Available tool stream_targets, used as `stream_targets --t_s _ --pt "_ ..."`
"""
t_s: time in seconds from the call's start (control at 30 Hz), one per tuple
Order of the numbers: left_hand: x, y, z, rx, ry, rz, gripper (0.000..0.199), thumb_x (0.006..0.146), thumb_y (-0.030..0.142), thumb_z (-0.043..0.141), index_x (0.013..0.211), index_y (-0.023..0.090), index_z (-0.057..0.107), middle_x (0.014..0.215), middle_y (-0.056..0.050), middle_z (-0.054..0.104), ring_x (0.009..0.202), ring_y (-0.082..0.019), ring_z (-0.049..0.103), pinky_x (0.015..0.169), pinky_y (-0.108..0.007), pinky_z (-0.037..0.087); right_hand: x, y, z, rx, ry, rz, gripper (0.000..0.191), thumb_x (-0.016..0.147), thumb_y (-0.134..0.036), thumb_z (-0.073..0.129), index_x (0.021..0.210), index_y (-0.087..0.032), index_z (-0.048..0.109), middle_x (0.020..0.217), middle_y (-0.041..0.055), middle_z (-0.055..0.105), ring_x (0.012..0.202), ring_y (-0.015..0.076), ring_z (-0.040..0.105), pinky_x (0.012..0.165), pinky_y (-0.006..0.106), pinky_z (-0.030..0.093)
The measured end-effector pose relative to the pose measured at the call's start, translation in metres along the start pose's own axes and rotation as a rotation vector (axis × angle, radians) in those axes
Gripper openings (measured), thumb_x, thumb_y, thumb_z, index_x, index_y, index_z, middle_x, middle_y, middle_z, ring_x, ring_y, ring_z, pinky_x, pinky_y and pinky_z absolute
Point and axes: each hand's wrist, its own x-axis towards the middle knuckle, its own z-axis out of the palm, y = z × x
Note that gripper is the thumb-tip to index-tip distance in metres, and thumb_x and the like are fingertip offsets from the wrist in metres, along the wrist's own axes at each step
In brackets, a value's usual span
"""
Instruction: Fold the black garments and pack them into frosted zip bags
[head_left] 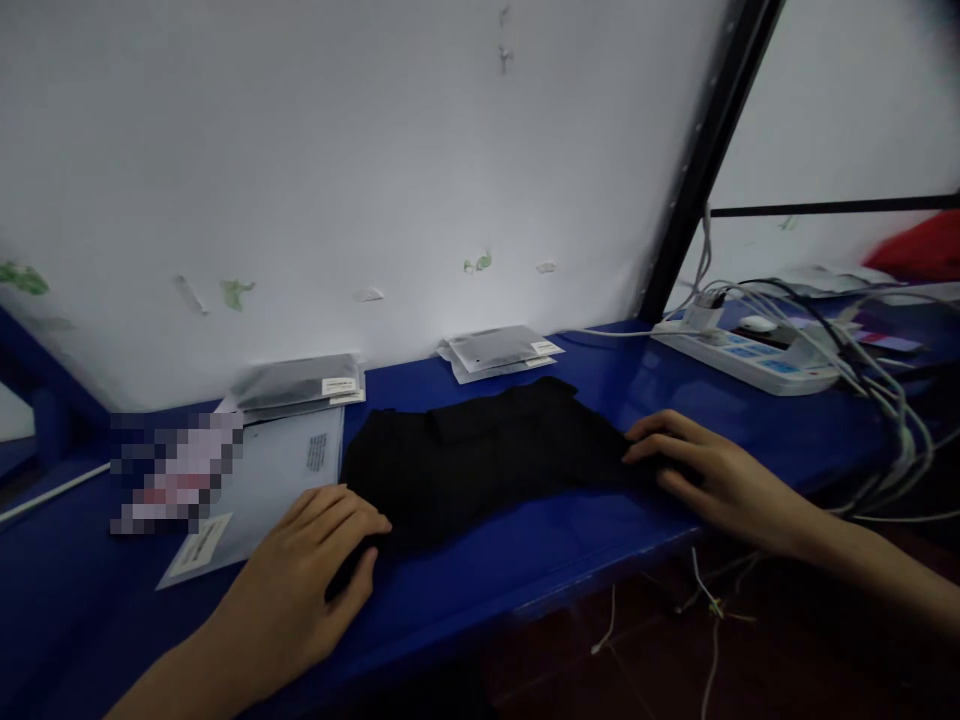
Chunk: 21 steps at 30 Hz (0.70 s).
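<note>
A piece of black cloth lies spread sideways on the blue table, with a raised fold along its far edge. Its exact kind does not show. My left hand grips the near left corner, fingers curled over the fabric and thumb below. At the narrower right end, my right hand pinches the cloth, its fingertips partly lost against the black. Left of the cloth lies a flat frosted plastic bag with printed text and a white label, partly behind my left hand.
Grey plastic packets and another small stack of packets lie along the white wall. A white power strip with tangled cables occupies the right side. The blue table ends close to me; loose cords hang below. A pixelated patch covers something at left.
</note>
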Motion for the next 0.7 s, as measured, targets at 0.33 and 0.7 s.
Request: stream_targets --t_s 0.33,0.7 --pt "-0.0028 0.0020 -0.0038 0.062 -0.011 0.036 0.028 0.089 0.021 0.053 0.115 0.024 0.062 0.108 -0.004 0.067 0.103 -0.023 0.061 0.102 -0.045 0.043 -0.0014 -0.0023 0.0078 0.020 -0.019 0.067 0.024 0.095 -0.039 0.045 0.103 -0.026 0.063 0.125 0.0083 0.057 0.111 0.0247 0.059 0.096 0.043 0.047" --pt "-0.0073 -0.0045 -0.0011 0.113 -0.103 0.074 0.029 0.094 0.034 0.056 0.121 0.032 0.065 0.116 -0.001 0.067 0.110 -0.023 0.059 0.107 -0.048 0.039 0.0016 0.0039 0.0092 0.139 0.077 0.219 0.030 0.097 -0.046 0.040 0.107 -0.027 0.061 0.112 0.0052 0.067 0.105 0.0248 0.063 0.093 0.040 0.048"
